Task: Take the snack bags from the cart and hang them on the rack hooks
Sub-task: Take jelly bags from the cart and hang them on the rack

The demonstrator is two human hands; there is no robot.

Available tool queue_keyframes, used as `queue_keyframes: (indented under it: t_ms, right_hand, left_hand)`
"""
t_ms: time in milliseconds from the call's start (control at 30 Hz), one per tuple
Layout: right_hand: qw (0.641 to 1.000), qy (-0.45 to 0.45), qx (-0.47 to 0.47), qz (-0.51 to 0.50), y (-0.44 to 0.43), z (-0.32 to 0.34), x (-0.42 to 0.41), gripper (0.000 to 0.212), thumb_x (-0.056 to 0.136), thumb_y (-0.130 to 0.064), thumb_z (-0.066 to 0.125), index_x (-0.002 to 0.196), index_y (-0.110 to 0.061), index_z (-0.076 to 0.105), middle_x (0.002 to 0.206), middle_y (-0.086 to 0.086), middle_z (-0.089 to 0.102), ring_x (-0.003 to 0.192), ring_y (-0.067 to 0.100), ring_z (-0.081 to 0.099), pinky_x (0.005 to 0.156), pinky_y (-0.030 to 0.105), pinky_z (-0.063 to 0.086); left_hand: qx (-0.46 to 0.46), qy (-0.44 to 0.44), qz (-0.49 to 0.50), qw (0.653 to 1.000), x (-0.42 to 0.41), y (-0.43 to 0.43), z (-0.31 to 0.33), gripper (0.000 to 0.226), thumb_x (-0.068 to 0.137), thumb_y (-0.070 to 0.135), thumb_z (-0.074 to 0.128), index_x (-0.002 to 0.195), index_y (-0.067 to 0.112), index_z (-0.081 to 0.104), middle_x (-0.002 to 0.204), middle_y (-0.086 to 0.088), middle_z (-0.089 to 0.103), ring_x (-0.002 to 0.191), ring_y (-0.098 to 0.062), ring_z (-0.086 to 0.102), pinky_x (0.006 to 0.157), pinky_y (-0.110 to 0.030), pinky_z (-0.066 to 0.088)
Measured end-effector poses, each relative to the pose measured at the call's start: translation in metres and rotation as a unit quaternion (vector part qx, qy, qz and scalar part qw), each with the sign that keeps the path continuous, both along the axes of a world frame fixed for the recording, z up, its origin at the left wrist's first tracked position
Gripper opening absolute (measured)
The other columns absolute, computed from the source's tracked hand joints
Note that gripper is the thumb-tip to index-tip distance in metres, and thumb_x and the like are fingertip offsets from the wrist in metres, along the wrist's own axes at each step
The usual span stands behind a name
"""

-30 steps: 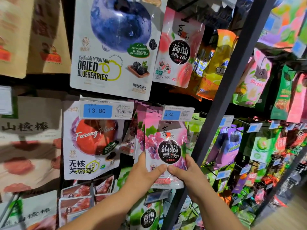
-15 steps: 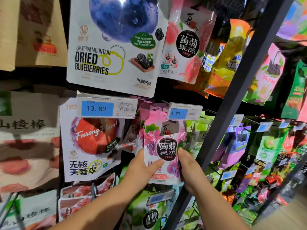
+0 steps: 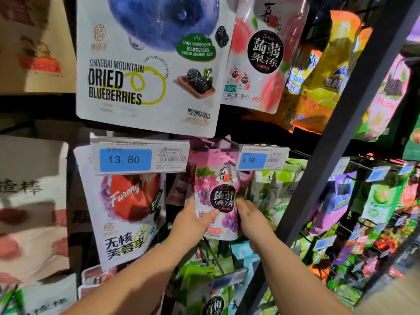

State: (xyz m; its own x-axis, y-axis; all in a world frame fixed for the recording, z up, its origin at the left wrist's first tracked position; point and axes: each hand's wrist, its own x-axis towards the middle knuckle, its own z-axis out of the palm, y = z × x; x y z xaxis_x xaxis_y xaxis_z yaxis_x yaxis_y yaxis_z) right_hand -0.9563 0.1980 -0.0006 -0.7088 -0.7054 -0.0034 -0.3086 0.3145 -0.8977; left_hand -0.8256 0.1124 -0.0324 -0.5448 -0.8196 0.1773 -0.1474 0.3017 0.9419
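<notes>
Two hands are holding a pink grape jelly bag (image 3: pixel 217 194) against the rack at a store display, just left of the 4.90 price tag (image 3: pixel 261 158). The left hand (image 3: pixel 193 220) is pinching the bag's lower left edge, thumb lying across its front; the right hand (image 3: pixel 251 218) is gripping the right edge, fingers curled behind it. A dried blueberries bag (image 3: pixel 147 64) is hanging above, a plum bag (image 3: pixel 127 214) to the left, and a dark rack post (image 3: pixel 336 137) is rising at right.

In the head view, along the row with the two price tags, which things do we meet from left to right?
Furong plum bag → 13.80 price tag → left hand → grape jelly bag → right hand → 4.90 price tag → dark rack post.
</notes>
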Motion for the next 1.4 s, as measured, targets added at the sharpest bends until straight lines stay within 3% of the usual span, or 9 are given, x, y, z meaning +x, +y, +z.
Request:
queue_keyframes:
  t_ms: [100, 233, 533, 633, 800, 967, 1133, 1267, 1400]
  right_hand:
    - [0.999, 0.006, 0.025, -0.026, -0.01, -0.003, -0.005, 0.048, 0.104, -0.013, 0.034, 0.149, -0.003, 0.025, 0.14, 0.017, 0.043, 0.121, 0.028, 0.051, 0.092, 0.027, 0.038]
    - [1.0, 0.021, 0.016, -0.011, -0.011, -0.002, 0.001, 0.046, 0.105, -0.038, 0.031, 0.127, -0.004, 0.053, 0.127, 0.017, 0.056, 0.117, 0.03, 0.054, 0.086, 0.029, 0.041]
    - [1.0, 0.012, 0.0, -0.009, 0.018, -0.016, 0.011, 0.056, 0.1, -0.055, 0.032, 0.121, -0.01, 0.059, 0.109, 0.009, 0.058, 0.108, 0.03, 0.055, 0.096, 0.039, 0.044]
    - [1.0, -0.005, -0.011, -0.012, 0.039, -0.029, 0.015, 0.047, 0.099, -0.054, 0.036, 0.109, -0.012, 0.057, 0.091, 0.003, 0.061, 0.099, 0.03, 0.061, 0.095, 0.051, 0.049]
    - [0.999, -0.016, -0.034, -0.014, 0.09, -0.053, 0.02, 0.037, 0.099, -0.051, 0.04, 0.1, -0.017, 0.054, 0.089, 0.003, 0.065, 0.085, 0.025, 0.064, 0.084, 0.048, 0.051]
    - [0.997, -0.066, -0.044, -0.021, 0.157, -0.079, 0.02, 0.034, 0.103, -0.036, 0.041, 0.098, -0.008, 0.06, 0.077, 0.0, 0.061, 0.073, 0.016, 0.056, 0.066, 0.023, 0.046]
    - [0.989, -0.106, -0.027, -0.098, 0.226, -0.122, 0.011, 0.033, 0.103, -0.031, 0.044, 0.08, -0.011, 0.058, 0.066, -0.002, 0.057, 0.061, 0.012, 0.053, 0.059, 0.024, 0.042]
    - [0.978, -0.133, 0.001, -0.16, 0.275, -0.163, 0.002, 0.032, 0.101, -0.036, 0.048, 0.077, -0.017, 0.059, 0.072, 0.005, 0.059, 0.061, 0.016, 0.058, 0.058, 0.028, 0.044]
    - [0.964, -0.176, 0.047, -0.192, 0.314, -0.191, 0.0, 0.029, 0.103, -0.027, 0.043, 0.081, -0.014, 0.057, 0.07, 0.002, 0.061, 0.055, 0.01, 0.055, 0.054, 0.019, 0.044]
  left_hand:
    - [0.034, -0.071, 0.021, 0.997, -0.004, -0.01, 0.0, 0.063, 0.088, 0.053, 0.058, 0.139, 0.026, 0.034, 0.122, -0.004, 0.061, 0.111, -0.027, 0.057, 0.086, -0.029, 0.043]
    - [0.033, -0.071, 0.038, 0.996, -0.002, -0.01, -0.002, 0.055, 0.088, 0.053, 0.057, 0.131, 0.022, 0.042, 0.117, -0.005, 0.063, 0.104, -0.026, 0.058, 0.078, -0.027, 0.039]
    - [0.02, 0.021, 0.011, 1.0, 0.011, 0.022, -0.028, 0.017, 0.087, 0.049, 0.06, 0.1, 0.039, 0.057, 0.093, 0.023, 0.064, 0.084, 0.005, 0.06, 0.069, -0.014, 0.043]
    - [0.054, 0.041, -0.014, 0.998, 0.012, 0.038, -0.038, 0.003, 0.091, 0.04, 0.059, 0.093, 0.038, 0.059, 0.077, 0.011, 0.068, 0.067, -0.007, 0.062, 0.066, -0.03, 0.052]
    - [0.121, 0.024, 0.009, 0.992, 0.007, 0.069, -0.064, 0.025, 0.09, 0.041, 0.059, 0.086, 0.018, 0.051, 0.071, -0.006, 0.062, 0.063, -0.019, 0.057, 0.068, -0.041, 0.05]
    - [0.08, -0.053, -0.029, 0.995, -0.001, 0.119, -0.085, 0.026, 0.095, 0.035, 0.054, 0.085, 0.011, 0.055, 0.071, -0.005, 0.058, 0.061, -0.014, 0.053, 0.053, -0.011, 0.037]
    - [0.028, -0.142, -0.152, 0.978, -0.019, 0.168, -0.115, 0.028, 0.093, 0.043, 0.054, 0.082, 0.017, 0.052, 0.075, -0.011, 0.062, 0.067, -0.021, 0.056, 0.061, -0.027, 0.037]
    - [-0.013, -0.245, -0.237, 0.94, -0.037, 0.2, -0.155, 0.028, 0.09, 0.045, 0.058, 0.073, 0.025, 0.046, 0.063, 0.007, 0.051, 0.064, -0.014, 0.051, 0.056, -0.024, 0.035]
    - [-0.215, -0.339, -0.266, 0.876, -0.054, 0.209, -0.196, 0.05, 0.076, 0.071, 0.039, 0.078, 0.026, 0.061, 0.087, 0.004, 0.063, 0.091, -0.021, 0.058, 0.082, -0.033, 0.047]
